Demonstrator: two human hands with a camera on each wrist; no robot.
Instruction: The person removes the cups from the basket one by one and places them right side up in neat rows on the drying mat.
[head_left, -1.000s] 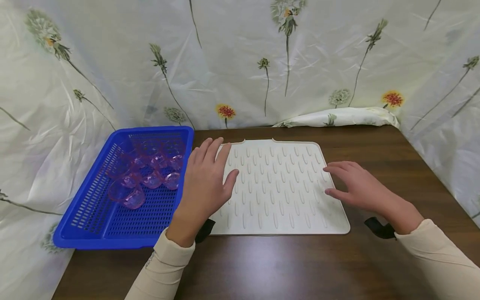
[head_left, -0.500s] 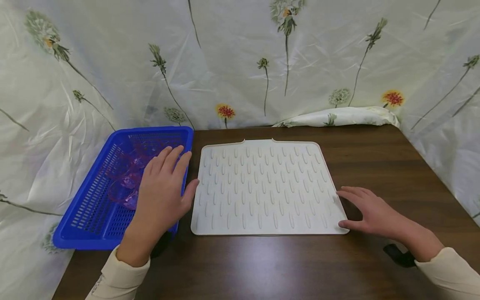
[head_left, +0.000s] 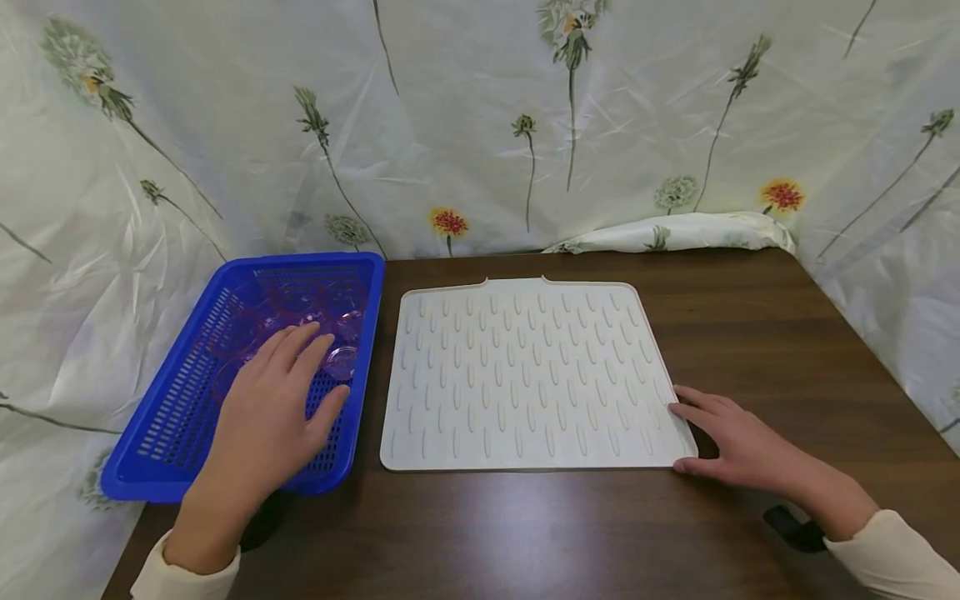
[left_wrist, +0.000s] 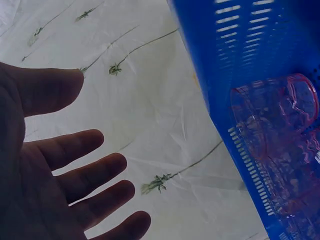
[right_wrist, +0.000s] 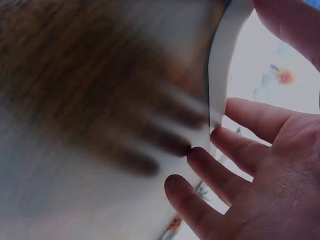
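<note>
My left hand (head_left: 273,400), fingers spread and relaxed, is over the front half of a blue plastic basket (head_left: 315,260). Several clear pink cups (head_left: 342,363) sit inside; the hand hides some of them. Nothing is in that palm in the left wrist view, where a pink cup (left_wrist: 272,112) shows by the basket wall (left_wrist: 200,55). To the right lies a flat white ribbed mat (head_left: 540,383) with a notched back edge. My right hand (head_left: 738,442) has its fingertips and thumb at the mat's right edge near the front corner. In the right wrist view, its fingertips (right_wrist: 177,185) meet the mat's rim (right_wrist: 220,65).
Both basket and mat lie on a dark brown wooden table (head_left: 525,533). Behind and at the sides hangs a pale floral curtain (head_left: 480,125). A rolled fold of it (head_left: 697,232) rests along the table's back edge.
My left hand has moved left and toward me, from over the mat's left side to over the basket. The right hand has slid forward along the mat's right edge toward its near corner.
</note>
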